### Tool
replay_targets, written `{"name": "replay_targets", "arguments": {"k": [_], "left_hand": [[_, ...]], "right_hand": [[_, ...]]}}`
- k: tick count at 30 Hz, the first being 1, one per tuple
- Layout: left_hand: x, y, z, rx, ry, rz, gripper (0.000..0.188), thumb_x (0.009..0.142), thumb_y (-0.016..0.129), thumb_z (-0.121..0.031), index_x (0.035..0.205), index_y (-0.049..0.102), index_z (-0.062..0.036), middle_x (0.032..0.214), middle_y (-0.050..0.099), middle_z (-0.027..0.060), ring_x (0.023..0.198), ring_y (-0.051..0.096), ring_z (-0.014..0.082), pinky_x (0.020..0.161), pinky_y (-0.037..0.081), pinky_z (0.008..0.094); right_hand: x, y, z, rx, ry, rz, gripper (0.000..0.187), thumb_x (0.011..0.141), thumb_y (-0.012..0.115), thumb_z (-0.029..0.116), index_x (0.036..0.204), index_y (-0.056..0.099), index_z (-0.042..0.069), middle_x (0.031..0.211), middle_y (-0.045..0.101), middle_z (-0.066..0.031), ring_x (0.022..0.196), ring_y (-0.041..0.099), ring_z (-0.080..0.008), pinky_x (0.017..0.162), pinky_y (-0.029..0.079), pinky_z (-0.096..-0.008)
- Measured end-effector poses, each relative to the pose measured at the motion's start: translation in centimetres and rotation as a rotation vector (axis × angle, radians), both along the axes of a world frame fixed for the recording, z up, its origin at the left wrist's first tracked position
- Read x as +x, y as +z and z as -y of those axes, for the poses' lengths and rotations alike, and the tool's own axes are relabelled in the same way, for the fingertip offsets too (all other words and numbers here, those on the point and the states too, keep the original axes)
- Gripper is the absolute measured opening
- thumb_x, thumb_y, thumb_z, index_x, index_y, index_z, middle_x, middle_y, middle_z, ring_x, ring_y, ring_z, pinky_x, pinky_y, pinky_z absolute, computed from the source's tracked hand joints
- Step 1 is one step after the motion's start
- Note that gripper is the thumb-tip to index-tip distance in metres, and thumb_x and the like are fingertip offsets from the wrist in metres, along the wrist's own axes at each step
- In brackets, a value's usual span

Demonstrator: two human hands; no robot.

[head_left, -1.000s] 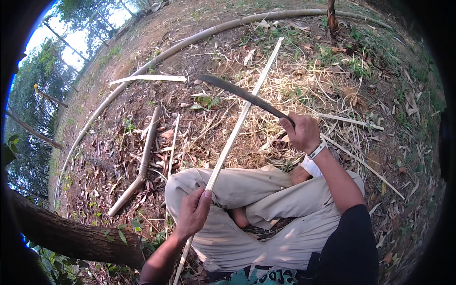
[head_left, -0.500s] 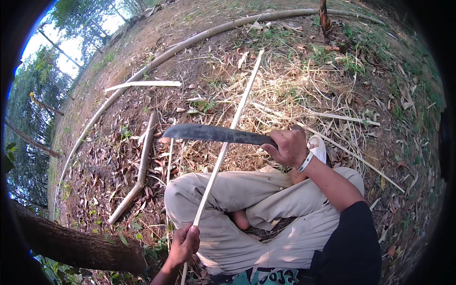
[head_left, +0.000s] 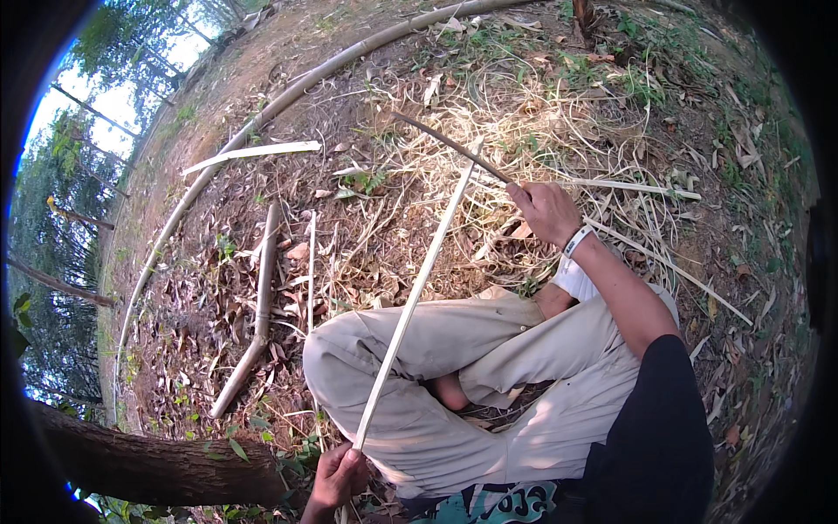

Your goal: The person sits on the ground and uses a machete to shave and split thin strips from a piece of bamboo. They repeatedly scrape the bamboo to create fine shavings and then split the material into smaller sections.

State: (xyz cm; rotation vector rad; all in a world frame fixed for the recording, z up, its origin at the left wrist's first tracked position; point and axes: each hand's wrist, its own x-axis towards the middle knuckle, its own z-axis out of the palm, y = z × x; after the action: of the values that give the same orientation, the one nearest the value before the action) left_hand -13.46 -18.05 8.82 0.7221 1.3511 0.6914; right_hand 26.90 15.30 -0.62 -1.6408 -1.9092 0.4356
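Observation:
I sit cross-legged on the ground in light trousers. My left hand (head_left: 336, 476), low beside my left knee, grips the near end of a long pale bamboo strip (head_left: 417, 293) that runs up across my thigh toward the shavings. My right hand (head_left: 548, 212), with a white band on its wrist, holds the handle of a long dark knife (head_left: 454, 146). The blade points up and left, and it meets the strip's far end at about the strip's tip.
A heap of pale bamboo shavings (head_left: 532, 122) lies ahead. A long bamboo pole (head_left: 288, 96) curves across the ground at the back. A short split piece (head_left: 253, 153) and a thicker stick (head_left: 257, 314) lie to my left. A tree trunk (head_left: 148, 463) crosses the lower left.
The knife has swung from lying flat across the strip to pointing away up-left at the strip's far end. My left hand has slid down the strip toward my body.

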Motion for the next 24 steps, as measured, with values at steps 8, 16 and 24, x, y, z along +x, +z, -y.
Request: {"name": "replay_targets", "arguments": {"k": [8,16,24], "left_hand": [[-2.6,-0.5,2.9,-0.168,0.217,0.093,0.034,0.101,0.053,-0.032,0.077,0.046,-0.0084,0.057,0.038,-0.0003,0.045,0.035,0.0116,0.040,0.028,0.0269],[-2.6,-1.9,2.1,-0.082,0.198,-0.010,0.044,0.099,0.053,-0.044,0.073,0.043,-0.0095,0.056,0.034,-0.0034,0.045,0.031,0.0075,0.041,0.023,0.0238],[-3.3,-4.7,2.2,-0.324,0.058,0.392,0.053,0.088,0.064,-0.055,0.069,0.042,-0.0113,0.056,0.032,-0.0056,0.046,0.029,0.0051,0.037,0.021,0.0197]], "right_hand": [[-1.2,-0.8,1.7,-0.010,0.092,-0.024,0.063,0.097,0.045,0.059,0.071,0.064,0.004,0.060,0.061,-0.0172,0.058,0.063,-0.0386,0.056,0.050,-0.0492],[-4.0,0.7,1.1,-0.155,0.037,-0.135,0.066,0.098,0.045,0.056,0.065,0.061,0.001,0.052,0.052,-0.0152,0.052,0.054,-0.0336,0.055,0.043,-0.0439],[-1.3,1.2,1.4,-0.656,-0.170,-1.155,0.063,0.093,0.047,0.068,0.076,0.055,0.008,0.052,0.040,0.0059,0.039,0.038,-0.0052,0.038,0.033,-0.0217]]}}
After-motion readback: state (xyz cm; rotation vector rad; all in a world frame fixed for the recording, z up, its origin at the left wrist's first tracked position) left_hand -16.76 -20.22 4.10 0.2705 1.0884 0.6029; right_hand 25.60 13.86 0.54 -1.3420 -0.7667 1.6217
